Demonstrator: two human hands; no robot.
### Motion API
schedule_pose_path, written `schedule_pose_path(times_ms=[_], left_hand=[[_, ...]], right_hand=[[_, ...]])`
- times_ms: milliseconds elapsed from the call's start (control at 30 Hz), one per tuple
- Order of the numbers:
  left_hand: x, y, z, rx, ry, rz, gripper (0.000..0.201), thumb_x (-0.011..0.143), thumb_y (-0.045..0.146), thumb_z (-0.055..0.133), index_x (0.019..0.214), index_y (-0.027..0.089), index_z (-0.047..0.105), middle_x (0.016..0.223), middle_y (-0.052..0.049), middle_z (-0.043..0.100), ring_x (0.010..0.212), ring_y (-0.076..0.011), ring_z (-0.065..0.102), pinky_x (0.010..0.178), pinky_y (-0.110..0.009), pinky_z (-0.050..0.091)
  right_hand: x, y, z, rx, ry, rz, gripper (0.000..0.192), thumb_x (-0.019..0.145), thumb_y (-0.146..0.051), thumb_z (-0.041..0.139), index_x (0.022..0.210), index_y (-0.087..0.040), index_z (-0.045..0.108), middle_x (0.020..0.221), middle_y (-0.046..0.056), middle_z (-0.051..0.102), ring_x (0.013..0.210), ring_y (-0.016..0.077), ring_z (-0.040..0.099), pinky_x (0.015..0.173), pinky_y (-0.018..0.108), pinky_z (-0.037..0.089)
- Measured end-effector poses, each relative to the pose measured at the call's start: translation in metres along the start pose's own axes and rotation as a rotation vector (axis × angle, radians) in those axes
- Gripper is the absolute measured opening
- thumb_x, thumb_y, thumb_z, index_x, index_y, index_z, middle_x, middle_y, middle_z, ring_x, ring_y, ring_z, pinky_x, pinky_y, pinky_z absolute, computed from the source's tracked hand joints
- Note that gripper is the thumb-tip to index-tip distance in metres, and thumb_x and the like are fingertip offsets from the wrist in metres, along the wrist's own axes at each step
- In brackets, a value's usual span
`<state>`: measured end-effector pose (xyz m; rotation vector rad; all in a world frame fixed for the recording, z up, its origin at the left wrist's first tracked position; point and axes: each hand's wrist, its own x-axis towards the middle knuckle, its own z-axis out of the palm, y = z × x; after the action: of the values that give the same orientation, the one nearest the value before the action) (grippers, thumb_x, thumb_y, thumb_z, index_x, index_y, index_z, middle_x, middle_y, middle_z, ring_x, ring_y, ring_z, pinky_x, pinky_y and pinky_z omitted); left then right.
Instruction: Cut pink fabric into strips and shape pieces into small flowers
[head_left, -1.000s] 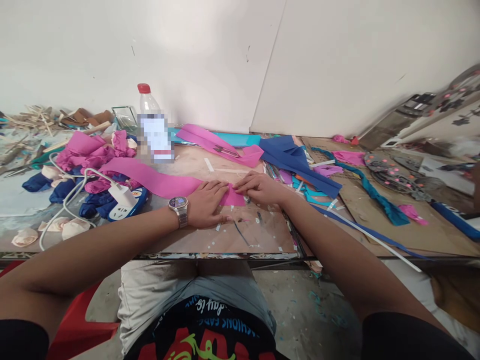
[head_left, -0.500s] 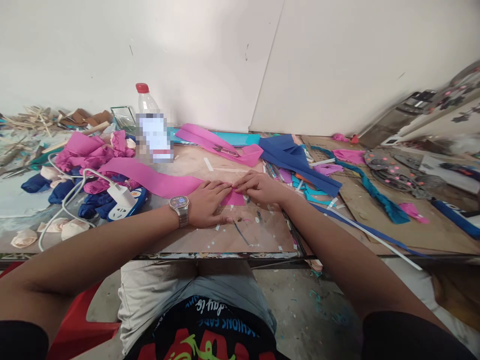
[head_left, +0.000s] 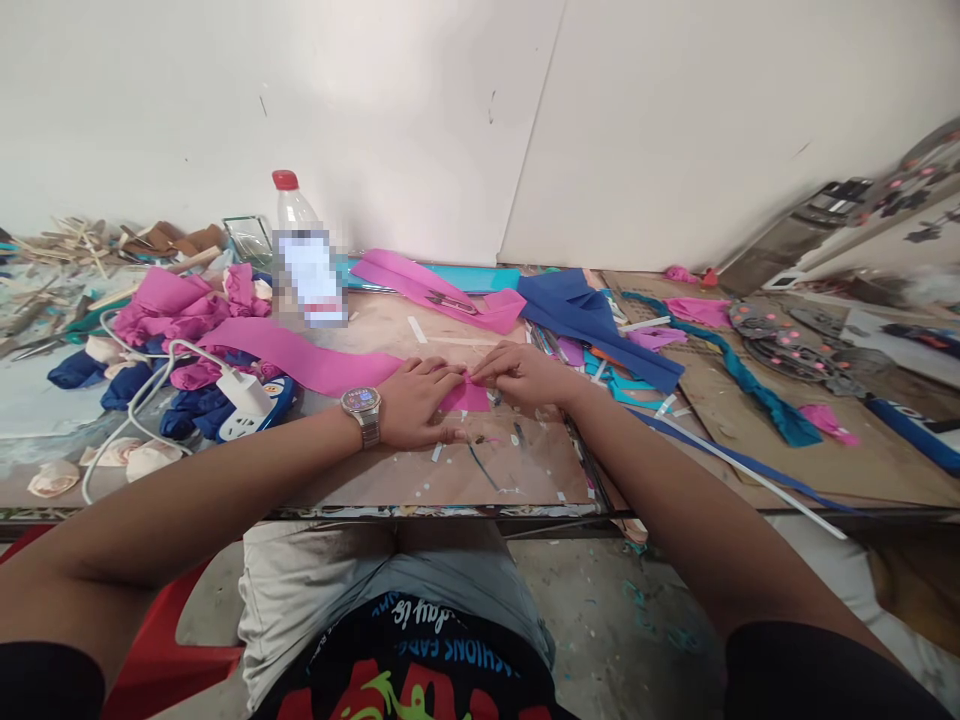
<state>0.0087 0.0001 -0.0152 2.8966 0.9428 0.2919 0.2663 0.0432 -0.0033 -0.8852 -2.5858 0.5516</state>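
1. The tabletop holds a long pink paper strip running from the left side to near the front edge.
2. The left hand lies flat on the strip's end.
3. The right hand pinches that end; the fold under the fingers is hidden.
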Motion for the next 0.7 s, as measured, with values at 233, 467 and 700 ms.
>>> schedule_pose_path(times_ms=[233,467,700], left_hand=[[-0.001,0.0,0.001,-0.018,-0.001,-0.016,0.094,0.085,0.081,0.039,0.151,0.014,0.037,0.154,-0.017,0.045,0.141,-0.0373,0.037,0.112,-0.054,0.029],[-0.002,0.0,0.0,-0.014,-0.046,-0.013,0.086,0.086,0.079,0.038,0.153,0.026,0.039,0.161,-0.011,0.037,0.144,-0.0389,0.034,0.113,-0.058,0.028],[-0.001,0.001,-0.001,-0.006,-0.048,-0.016,0.088,0.086,0.08,0.038,0.154,0.026,0.037,0.159,-0.012,0.039,0.143,-0.0388,0.034,0.112,-0.059,0.029]], right_hand=[[-0.005,-0.002,-0.011,0.098,-0.032,0.121,0.036,0.073,-0.007,0.05,0.08,-0.022,0.081,0.085,0.0,0.079,0.087,0.0185,0.07,0.08,0.025,0.053],[-0.005,-0.01,-0.013,0.07,0.068,0.106,0.029,0.076,-0.01,0.053,0.078,-0.02,0.08,0.088,0.003,0.078,0.084,0.0187,0.069,0.079,0.027,0.052],[-0.003,-0.005,-0.005,0.078,0.009,0.098,0.032,0.075,-0.008,0.053,0.082,-0.023,0.08,0.099,0.001,0.079,0.098,0.0207,0.068,0.091,0.031,0.051]])
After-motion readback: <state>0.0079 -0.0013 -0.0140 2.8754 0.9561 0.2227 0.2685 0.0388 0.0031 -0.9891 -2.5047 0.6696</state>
